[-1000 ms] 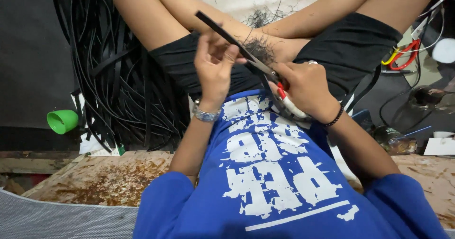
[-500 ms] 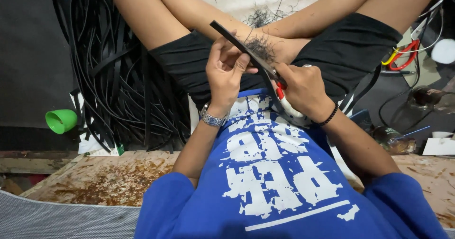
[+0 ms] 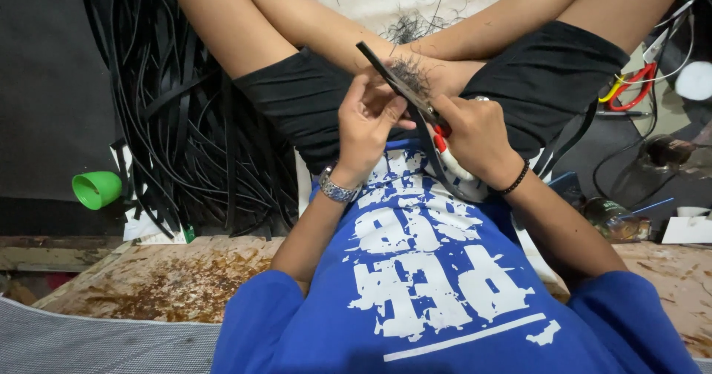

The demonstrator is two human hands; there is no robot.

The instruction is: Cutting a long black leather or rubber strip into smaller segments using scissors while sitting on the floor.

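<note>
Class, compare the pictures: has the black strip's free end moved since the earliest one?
Yes. The black strip has slid rightward and downward through the left hand, away from the green cup.

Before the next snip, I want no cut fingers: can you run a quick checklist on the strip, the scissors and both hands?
1. Left hand pinches the black strip: ok.
2. Right hand grips the scissors by their red-and-white handles: ok.
3. Blades meet the strip where the hands come together: cannot tell, fingers hide the blades.
4. Left fingertips clear of the cutting edge: cannot tell, they sit very close.
5. Strip's free end sticks out up-left, nothing pressing on it: ok.
6. Bare legs right under the cut: not ok, take care.
</note>
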